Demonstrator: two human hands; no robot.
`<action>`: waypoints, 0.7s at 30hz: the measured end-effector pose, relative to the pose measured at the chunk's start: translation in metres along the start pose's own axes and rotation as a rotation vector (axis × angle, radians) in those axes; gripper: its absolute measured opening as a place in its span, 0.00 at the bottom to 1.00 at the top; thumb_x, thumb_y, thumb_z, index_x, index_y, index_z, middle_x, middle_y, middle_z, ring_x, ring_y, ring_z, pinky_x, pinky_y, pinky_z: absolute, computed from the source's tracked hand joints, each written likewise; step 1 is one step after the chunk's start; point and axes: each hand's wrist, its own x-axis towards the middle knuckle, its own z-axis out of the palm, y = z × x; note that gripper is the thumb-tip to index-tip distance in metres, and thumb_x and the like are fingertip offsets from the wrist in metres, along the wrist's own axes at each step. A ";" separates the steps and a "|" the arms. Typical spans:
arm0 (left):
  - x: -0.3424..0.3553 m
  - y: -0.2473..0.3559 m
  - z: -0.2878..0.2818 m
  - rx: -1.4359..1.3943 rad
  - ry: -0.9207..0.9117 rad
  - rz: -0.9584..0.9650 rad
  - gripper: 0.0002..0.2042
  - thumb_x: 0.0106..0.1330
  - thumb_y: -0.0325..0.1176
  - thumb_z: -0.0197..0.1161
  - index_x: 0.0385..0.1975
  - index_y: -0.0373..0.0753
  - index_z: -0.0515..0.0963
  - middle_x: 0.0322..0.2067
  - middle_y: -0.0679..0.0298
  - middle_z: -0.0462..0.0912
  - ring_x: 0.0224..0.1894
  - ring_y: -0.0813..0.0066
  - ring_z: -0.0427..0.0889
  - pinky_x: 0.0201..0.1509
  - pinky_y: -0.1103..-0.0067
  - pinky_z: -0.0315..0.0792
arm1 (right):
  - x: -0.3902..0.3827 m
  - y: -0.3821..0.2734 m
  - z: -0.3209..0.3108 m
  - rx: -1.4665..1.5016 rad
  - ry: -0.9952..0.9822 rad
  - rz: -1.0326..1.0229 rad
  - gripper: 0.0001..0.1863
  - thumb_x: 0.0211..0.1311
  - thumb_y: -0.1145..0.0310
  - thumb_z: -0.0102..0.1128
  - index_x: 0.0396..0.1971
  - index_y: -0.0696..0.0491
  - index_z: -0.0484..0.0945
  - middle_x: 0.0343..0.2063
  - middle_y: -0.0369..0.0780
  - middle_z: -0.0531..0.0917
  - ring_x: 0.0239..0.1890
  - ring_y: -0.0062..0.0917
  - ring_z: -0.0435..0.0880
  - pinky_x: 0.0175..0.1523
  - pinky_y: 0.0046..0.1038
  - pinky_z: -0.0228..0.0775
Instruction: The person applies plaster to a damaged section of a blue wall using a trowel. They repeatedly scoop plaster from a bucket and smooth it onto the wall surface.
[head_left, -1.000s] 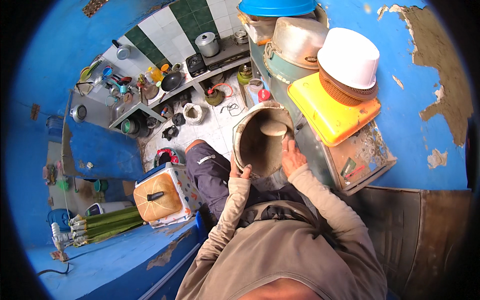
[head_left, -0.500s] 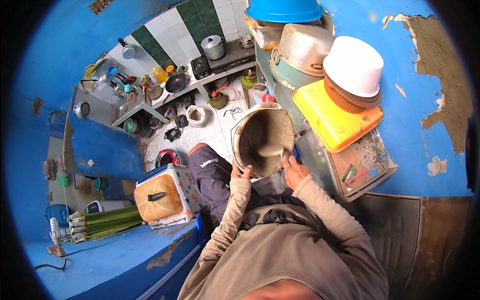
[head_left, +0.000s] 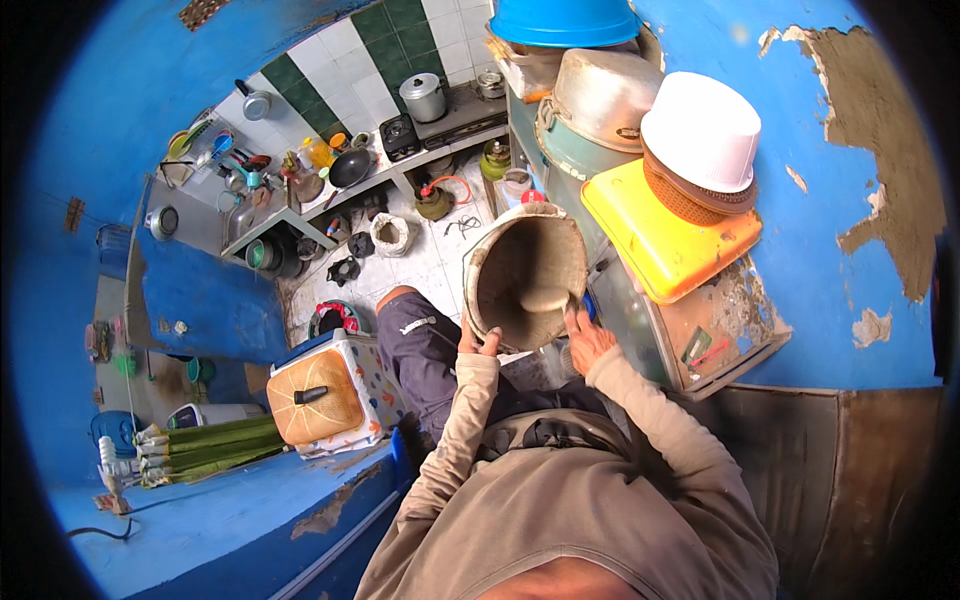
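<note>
In front of my body is a worn, stained bucket (head_left: 505, 235), tilted so that its wide mouth faces me. My left hand (head_left: 480, 336) grips its near-left rim, with the thumb over the edge. At the near-right rim my right hand (head_left: 590, 340) is closed on the bucket, fingers partly hidden behind its side. A pale patch shows low on the inner wall; the rest of the inside is brownish and shaded. The bucket's outer underside is out of sight.
To the right, a cabinet (head_left: 725, 325) bears a yellow tray (head_left: 665, 235), a brown basket and a white tub (head_left: 703, 130). A stove (head_left: 401, 138), wok (head_left: 350, 168) and pot (head_left: 423, 98) stand on the far counter. A white sack (head_left: 392, 234) sits on the floor; a lidded box (head_left: 316, 396) is at left.
The view has shifted very slightly. Both hands keep their hold on the bucket, which stays almost in the same place and tilt.
</note>
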 end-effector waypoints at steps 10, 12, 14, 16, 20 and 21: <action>-0.002 -0.017 0.003 -0.059 0.010 0.010 0.21 0.58 0.27 0.54 0.54 0.35 0.64 0.43 0.61 0.75 0.43 0.74 0.73 0.48 0.79 0.67 | 0.014 0.004 -0.016 0.105 0.036 0.091 0.24 0.53 0.72 0.48 0.52 0.62 0.60 0.36 0.52 0.69 0.33 0.47 0.77 0.36 0.41 0.71; 0.002 -0.008 -0.002 -0.031 -0.048 -0.071 0.25 0.57 0.25 0.53 0.57 0.35 0.61 0.45 0.61 0.74 0.45 0.73 0.73 0.49 0.80 0.66 | 0.024 -0.004 -0.019 0.242 0.189 0.137 0.23 0.55 0.72 0.47 0.51 0.62 0.60 0.35 0.52 0.68 0.31 0.48 0.76 0.34 0.42 0.70; -0.003 -0.009 0.003 -0.023 -0.032 -0.017 0.21 0.57 0.26 0.54 0.53 0.34 0.64 0.41 0.62 0.76 0.40 0.73 0.75 0.46 0.79 0.68 | 0.031 -0.030 -0.028 0.214 0.285 0.042 0.23 0.55 0.73 0.46 0.53 0.61 0.59 0.35 0.52 0.68 0.30 0.48 0.76 0.33 0.40 0.69; -0.002 -0.002 -0.001 -0.008 -0.062 -0.048 0.22 0.57 0.26 0.54 0.54 0.34 0.64 0.42 0.61 0.76 0.40 0.73 0.75 0.46 0.79 0.68 | 0.024 -0.040 -0.025 0.143 0.356 -0.118 0.24 0.56 0.75 0.45 0.54 0.60 0.58 0.35 0.51 0.67 0.28 0.46 0.75 0.30 0.38 0.69; 0.004 -0.008 -0.012 -0.040 -0.073 -0.115 0.27 0.56 0.25 0.54 0.58 0.35 0.60 0.47 0.61 0.73 0.47 0.73 0.71 0.52 0.81 0.64 | 0.001 0.000 -0.022 0.083 0.144 -0.226 0.21 0.56 0.73 0.46 0.52 0.55 0.65 0.31 0.46 0.70 0.27 0.41 0.76 0.29 0.36 0.69; 0.003 -0.011 -0.013 -0.021 -0.058 -0.087 0.27 0.56 0.25 0.54 0.59 0.35 0.59 0.48 0.60 0.72 0.48 0.73 0.70 0.53 0.81 0.63 | 0.001 0.006 -0.020 0.071 0.117 -0.241 0.20 0.56 0.72 0.46 0.51 0.53 0.67 0.30 0.45 0.70 0.27 0.41 0.76 0.28 0.36 0.69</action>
